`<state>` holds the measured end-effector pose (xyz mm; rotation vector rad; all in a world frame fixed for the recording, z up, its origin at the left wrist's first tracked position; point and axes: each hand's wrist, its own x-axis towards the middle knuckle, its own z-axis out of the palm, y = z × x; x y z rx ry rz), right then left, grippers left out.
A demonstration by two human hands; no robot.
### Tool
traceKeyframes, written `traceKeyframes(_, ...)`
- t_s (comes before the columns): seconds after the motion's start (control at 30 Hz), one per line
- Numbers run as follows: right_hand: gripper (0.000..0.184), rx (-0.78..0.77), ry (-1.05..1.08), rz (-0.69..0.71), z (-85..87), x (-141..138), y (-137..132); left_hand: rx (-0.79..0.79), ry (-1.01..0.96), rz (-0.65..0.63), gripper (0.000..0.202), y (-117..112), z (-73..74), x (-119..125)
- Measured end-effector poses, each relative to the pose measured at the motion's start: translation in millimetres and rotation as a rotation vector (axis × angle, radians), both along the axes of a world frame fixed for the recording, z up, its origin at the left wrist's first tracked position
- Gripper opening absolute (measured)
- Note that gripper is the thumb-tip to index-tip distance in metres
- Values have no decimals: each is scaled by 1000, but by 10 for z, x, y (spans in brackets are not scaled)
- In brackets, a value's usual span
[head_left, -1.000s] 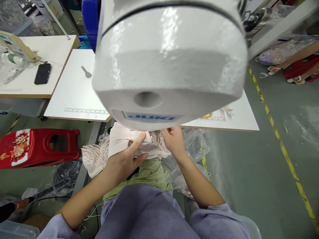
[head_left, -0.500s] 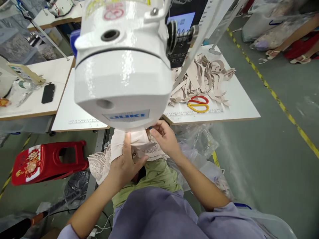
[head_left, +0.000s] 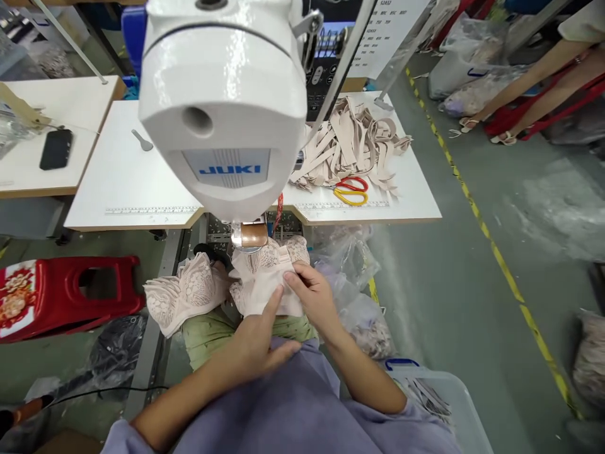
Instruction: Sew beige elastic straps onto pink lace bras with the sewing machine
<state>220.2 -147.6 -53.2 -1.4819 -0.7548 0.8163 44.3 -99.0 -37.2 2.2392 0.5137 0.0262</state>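
Note:
A pale pink lace bra (head_left: 265,290) lies across my lap, just below the presser area of the white sewing machine (head_left: 222,120). My right hand (head_left: 316,296) pinches its right edge between thumb and fingers. Over the lower part of the fabric, my left hand (head_left: 255,343) has its index finger stretched out and touching the cloth, the thumb spread apart. To the left, more folded lace cups (head_left: 186,293) rest against my leg; whether they join the same bra I cannot tell.
Beige fabric strips (head_left: 350,142) are heaped on the white table (head_left: 137,183), beside scissors (head_left: 350,191) with red and yellow handles. A red stool (head_left: 70,293) stands left, a plastic bin (head_left: 454,391) lower right. Another person's legs (head_left: 534,88) show at upper right.
The bra has come out from under the machine head towards me. My left hand has drawn back lower on the fabric; my right hand still pinches its edge. The view has shifted.

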Motion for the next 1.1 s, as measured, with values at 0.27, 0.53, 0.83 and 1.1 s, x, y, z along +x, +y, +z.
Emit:
traceKeyframes(0.27, 19, -32, -185, 140, 162, 103, -104, 72, -307, 151, 30, 497, 266, -95)
traceKeyframes(0.53, 14, -22, -647, 375, 367, 175, -127, 220, -222, -250, 54, 787, 461, 184)
traceKeyframes(0.83, 13, 330, -1221, 303, 374, 198, -226, 667, -338, -252, 28, 770, 121, -36)
traceKeyframes(1.1, 12, 410, -1223, 272, 395, 166, -203, 834, -599, -192, 25, 720, 188, -23)
